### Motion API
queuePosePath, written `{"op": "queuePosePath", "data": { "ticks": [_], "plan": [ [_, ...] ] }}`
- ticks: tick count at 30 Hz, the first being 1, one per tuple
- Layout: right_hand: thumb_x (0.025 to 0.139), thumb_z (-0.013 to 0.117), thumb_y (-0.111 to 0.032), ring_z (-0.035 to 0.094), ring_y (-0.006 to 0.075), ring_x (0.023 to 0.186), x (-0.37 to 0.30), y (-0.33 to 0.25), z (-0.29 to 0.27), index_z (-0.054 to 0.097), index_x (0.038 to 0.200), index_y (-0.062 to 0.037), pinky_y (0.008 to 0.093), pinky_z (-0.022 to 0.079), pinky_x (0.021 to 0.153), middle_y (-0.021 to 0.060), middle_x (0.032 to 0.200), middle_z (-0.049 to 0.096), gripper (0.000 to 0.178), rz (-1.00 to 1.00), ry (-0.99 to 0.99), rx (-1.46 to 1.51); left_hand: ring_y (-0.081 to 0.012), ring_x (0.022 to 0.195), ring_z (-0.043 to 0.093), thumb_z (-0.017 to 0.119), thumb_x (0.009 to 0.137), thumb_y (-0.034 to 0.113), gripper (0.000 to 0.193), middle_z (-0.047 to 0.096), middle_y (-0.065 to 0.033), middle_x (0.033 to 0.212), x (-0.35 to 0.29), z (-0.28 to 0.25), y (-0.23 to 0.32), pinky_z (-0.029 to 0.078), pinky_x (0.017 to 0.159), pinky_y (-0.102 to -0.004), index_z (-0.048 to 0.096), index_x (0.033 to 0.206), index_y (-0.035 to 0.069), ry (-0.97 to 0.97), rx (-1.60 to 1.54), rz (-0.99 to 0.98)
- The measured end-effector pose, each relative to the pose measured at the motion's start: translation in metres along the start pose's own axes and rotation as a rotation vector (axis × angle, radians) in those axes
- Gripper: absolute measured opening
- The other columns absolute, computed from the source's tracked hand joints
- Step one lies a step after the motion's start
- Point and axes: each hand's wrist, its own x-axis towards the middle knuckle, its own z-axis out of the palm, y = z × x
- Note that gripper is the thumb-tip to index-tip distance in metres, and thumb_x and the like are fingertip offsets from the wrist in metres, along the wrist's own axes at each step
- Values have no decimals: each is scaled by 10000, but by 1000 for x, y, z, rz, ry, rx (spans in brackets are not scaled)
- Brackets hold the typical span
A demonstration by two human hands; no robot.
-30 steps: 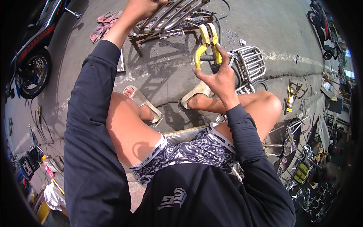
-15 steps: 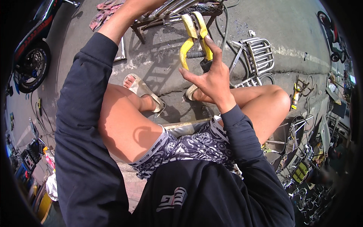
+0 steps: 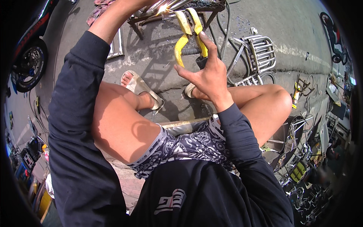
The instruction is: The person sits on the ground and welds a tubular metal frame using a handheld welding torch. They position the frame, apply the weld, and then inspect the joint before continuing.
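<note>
My right hand (image 3: 213, 81) is wrapped around the black handle of a yellow electrode holder (image 3: 183, 40), index finger and thumb reaching along its levers. The holder's jaws point toward shiny metal tubes (image 3: 180, 5) at the top edge. A bright welding arc (image 3: 163, 9) with sparks glows at the tubes, left of the jaws. My left forearm stretches up to the same spot; my left hand (image 3: 145, 2) is mostly cut off by the top edge, its fingers hidden. The tubes rest on a low metal stand (image 3: 212, 17).
A tubular metal rack (image 3: 261, 55) lies on the concrete at the right, beside dark cables (image 3: 228, 28). A motorcycle wheel (image 3: 32, 65) stands at far left. Scrap metal parts (image 3: 298, 132) crowd the lower right. My sandalled feet (image 3: 141, 89) are below the stand.
A bright arc with sparks has appeared at the metal tubes. My right hand and the electrode holder have shifted slightly left and up; my left arm has also moved a little left.
</note>
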Motion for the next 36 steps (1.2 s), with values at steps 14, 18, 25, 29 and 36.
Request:
{"op": "queuePosePath", "data": {
  "ticks": [14,18,25,29,36],
  "plan": [
    [707,951,-415,713,399,1150,-1,0,5,359,1556,-166,463,592,948,227,1369,655,1065,-13,-19,-44,-281,876,741,717,949,112,172,759,-210,953,4,0,11,562,798,-414,734,1092,18,-89,-2,-147],
    [711,949,-415,714,399,1146,-3,2,6,358,1553,-150,462,594,949,227,1369,654,1062,-28,2,-22,-293,873,753,724,953,114,185,758,-236,953,0,2,11,568,800,-423,740,1093,-6,-23,10,4],
    [712,951,-416,727,387,1126,-10,8,7,372,1550,-146,453,606,931,227,1359,664,1053,-50,25,-34,-287,876,757,751,940,120,189,766,-231,953,14,0,19,574,801,-419,749,1082,-5,-77,-5,-98],
    [704,955,-423,741,379,1095,-11,7,8,372,1556,-156,448,619,896,211,1343,682,1066,-68,32,-37,-294,868,763,761,932,131,186,766,-238,936,24,-3,22,577,782,-425,757,1038,-22,-140,145,-150],
    [698,959,-425,739,372,1107,-10,6,9,376,1551,-154,447,621,896,203,1365,673,1068,-43,6,-59,-305,858,768,772,919,137,192,757,-258,900,29,3,22,577,753,-418,765,994,-40,-120,157,-87]
  ]
}}
